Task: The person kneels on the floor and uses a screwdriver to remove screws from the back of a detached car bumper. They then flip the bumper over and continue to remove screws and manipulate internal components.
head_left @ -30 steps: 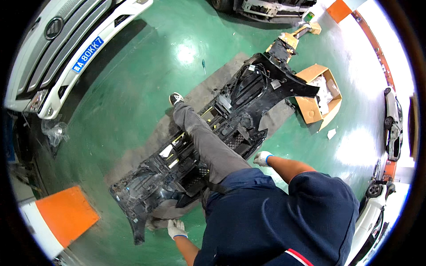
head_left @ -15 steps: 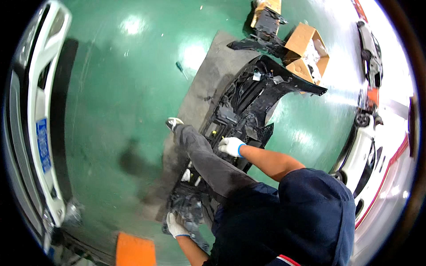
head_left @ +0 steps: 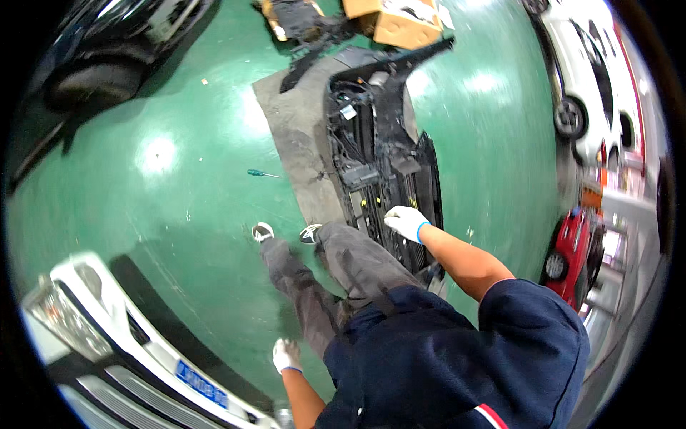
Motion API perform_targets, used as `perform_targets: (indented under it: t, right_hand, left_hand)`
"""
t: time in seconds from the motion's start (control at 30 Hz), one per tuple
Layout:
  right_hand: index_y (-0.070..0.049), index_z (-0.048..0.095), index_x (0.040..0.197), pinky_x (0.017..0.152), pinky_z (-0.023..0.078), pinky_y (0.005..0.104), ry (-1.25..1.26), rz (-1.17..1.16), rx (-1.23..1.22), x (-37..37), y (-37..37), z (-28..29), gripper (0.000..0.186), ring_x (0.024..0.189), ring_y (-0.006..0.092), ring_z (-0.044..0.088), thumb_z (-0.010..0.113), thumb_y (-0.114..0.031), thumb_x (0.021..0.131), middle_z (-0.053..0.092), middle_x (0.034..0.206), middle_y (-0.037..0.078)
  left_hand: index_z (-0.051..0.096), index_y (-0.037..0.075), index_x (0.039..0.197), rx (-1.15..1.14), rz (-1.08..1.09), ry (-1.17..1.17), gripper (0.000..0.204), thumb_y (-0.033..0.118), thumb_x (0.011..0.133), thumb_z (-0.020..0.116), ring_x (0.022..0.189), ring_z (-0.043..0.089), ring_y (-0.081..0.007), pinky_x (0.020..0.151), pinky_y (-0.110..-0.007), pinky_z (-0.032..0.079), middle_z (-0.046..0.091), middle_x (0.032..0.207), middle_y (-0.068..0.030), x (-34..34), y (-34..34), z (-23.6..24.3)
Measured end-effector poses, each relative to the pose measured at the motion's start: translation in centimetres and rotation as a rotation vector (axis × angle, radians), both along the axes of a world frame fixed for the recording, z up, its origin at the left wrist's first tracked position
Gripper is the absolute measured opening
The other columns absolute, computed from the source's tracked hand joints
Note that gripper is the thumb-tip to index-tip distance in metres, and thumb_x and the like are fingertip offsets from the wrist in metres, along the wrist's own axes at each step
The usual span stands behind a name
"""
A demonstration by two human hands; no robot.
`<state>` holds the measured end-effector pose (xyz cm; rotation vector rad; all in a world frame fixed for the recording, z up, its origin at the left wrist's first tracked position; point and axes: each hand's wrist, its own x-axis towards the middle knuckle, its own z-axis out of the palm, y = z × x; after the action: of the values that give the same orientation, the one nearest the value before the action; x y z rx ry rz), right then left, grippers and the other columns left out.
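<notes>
A black car bumper [head_left: 379,164] lies inner side up on a grey mat [head_left: 300,136] on the green floor. My right hand [head_left: 405,219], in a white glove, hangs over the bumper's near end with the fingers bent down; it holds nothing. My left hand [head_left: 286,354], gloved too, swings low beside my left leg, loosely curled and empty. Both my feet [head_left: 286,232] stand at the near edge of the mat, in grey trousers and white shoes.
A green-handled screwdriver [head_left: 261,174] lies on the floor left of the mat. Cardboard boxes [head_left: 393,21] and dark parts sit beyond the bumper. A white car front [head_left: 107,343] is at lower left, a white car [head_left: 593,79] and a red car [head_left: 572,243] at right.
The view has swung round: the bumper now runs away from me instead of across. I have stood up from its middle, my right hand has lifted off it, my left hand off the floor.
</notes>
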<state>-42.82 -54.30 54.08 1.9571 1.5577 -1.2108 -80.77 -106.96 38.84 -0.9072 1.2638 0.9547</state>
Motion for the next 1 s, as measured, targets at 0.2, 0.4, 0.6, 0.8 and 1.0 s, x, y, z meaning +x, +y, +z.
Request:
perform_targets:
  t: [0.2,0.4,0.6,0.8,1.0]
  right_hand:
    - [-0.003,0.076,0.115,0.098,0.054,0.0399,-0.066,-0.396,0.115,4.8,-12.7,0.4,0.039,0.112,0.0319,0.072,0.067,-0.035,0.095,0.077,0.112,0.017]
    - [0.003,0.074,0.109,0.074,0.058,0.0389,-0.084,-0.926,-0.282,1.6,-28.3,-0.3,0.032,0.077,0.0232,0.073,0.066,-0.025,0.095,0.077,0.090,0.015]
    - [0.000,0.075,0.100,0.066,0.056,0.0384,0.050,-1.286,-0.414,-5.7,-29.0,-3.8,0.031,0.070,0.0225,0.069,0.065,-0.030,0.098,0.073,0.080,0.013]
    - [0.003,0.073,0.109,0.072,0.056,0.0406,0.214,-1.199,-0.166,-4.1,-11.1,-8.3,0.044,0.077,0.0256,0.071,0.066,-0.039,0.096,0.073,0.082,0.015]
    - [0.001,0.068,0.128,0.077,0.055,0.0312,0.364,-1.268,0.189,0.9,8.2,-8.2,0.039,0.083,0.0140,0.065,0.067,-0.027,0.102,0.072,0.097,0.008]
  left_hand:
    - [0.055,0.011,0.134,0.028,-0.288,0.202,0.038,0.027,0.103,0.067,0.117,0.060,-0.0388,0.098,-0.057,0.049,0.064,0.126,-0.0150,-18.2,18.2,-6.7]
    - [0.044,0.010,0.155,0.151,-0.725,0.463,0.061,0.032,0.103,0.068,0.139,0.055,-0.0436,0.114,-0.055,0.046,0.054,0.153,-0.0236,-24.6,42.9,-0.8]
    - [0.045,0.006,0.154,0.265,-1.041,0.529,0.063,0.032,0.102,0.069,0.130,0.063,-0.0409,0.107,-0.049,0.052,0.060,0.146,-0.0227,-19.0,61.4,4.6]
    - [0.042,0.000,0.155,0.383,-1.177,0.388,0.067,0.032,0.103,0.067,0.135,0.059,-0.0448,0.113,-0.051,0.050,0.053,0.152,-0.0294,-6.1,73.5,7.7]
    - [0.043,0.000,0.155,0.453,-1.279,0.331,0.064,0.032,0.104,0.066,0.134,0.059,-0.0411,0.112,-0.049,0.049,0.054,0.152,-0.0266,0.9,84.0,6.4]
